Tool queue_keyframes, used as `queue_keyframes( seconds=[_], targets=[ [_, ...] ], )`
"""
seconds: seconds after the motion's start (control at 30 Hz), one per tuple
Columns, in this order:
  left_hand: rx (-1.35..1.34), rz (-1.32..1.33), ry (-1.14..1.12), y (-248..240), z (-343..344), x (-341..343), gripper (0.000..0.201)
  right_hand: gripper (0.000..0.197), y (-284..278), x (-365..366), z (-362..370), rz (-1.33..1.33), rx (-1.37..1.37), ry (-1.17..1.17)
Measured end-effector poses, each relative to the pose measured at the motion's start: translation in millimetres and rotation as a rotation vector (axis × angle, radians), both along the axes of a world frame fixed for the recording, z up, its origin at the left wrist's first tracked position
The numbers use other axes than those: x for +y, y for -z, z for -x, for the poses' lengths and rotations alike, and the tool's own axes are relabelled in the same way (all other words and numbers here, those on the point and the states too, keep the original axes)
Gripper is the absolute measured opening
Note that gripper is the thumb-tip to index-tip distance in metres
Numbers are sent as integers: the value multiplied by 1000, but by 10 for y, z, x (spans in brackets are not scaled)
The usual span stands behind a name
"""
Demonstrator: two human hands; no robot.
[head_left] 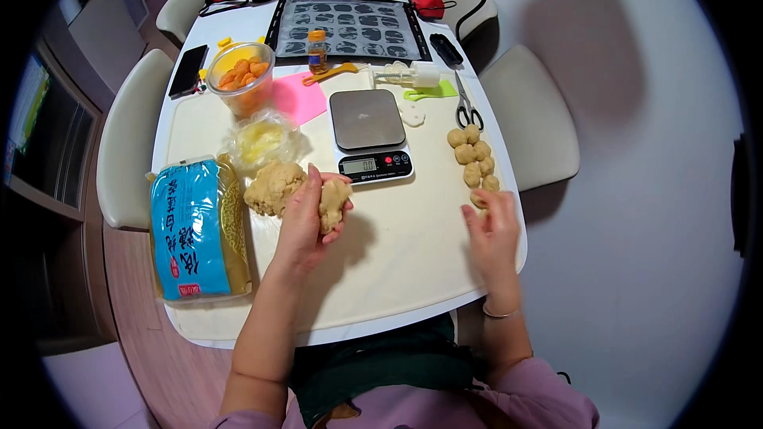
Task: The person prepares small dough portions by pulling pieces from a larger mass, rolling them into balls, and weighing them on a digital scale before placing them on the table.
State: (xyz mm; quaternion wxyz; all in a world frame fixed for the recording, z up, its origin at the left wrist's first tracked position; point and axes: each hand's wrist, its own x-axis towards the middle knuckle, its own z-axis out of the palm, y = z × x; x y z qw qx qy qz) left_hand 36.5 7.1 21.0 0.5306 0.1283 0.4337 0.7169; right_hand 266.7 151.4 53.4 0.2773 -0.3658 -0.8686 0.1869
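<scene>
My left hand (306, 218) is closed around a torn piece of beige dough (334, 205), held above the mat. Just beyond its wrist lies a larger, rough lump of the same dough (273, 187). At the right edge of the table my right hand (497, 230) has its thumb and fingers bent at the nearest dough ball (478, 200), which they partly hide. Several more dough balls (470, 155) sit in a double row leading away from it. A kitchen scale (368, 121) with a bare steel plate stands between the hands, farther back.
A blue and gold package (195, 226) lies at the left. Behind it are a plastic bag with yellow contents (264, 141) and a tub of orange balls (242, 79). Scissors (467, 107), a small bottle (317, 52) and a lined baking tray (346, 28) are farther back.
</scene>
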Motion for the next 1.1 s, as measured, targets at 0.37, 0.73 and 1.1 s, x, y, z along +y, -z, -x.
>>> queue_keyframes(
  seconds=[0.37, 0.73, 1.1],
  targets=[
    [-26, -41, -237, 103, -238, 114, 52, 25, 110, -771, 1411, -329, 123, -411],
    [627, -31, -295, 348, -250, 118, 46, 26, 390, -518, 1398, -46, 431, -524],
    [43, 67, -450, 164, -372, 171, 51, 36, 399, -646, 1423, 63, 555, -542]
  ],
)
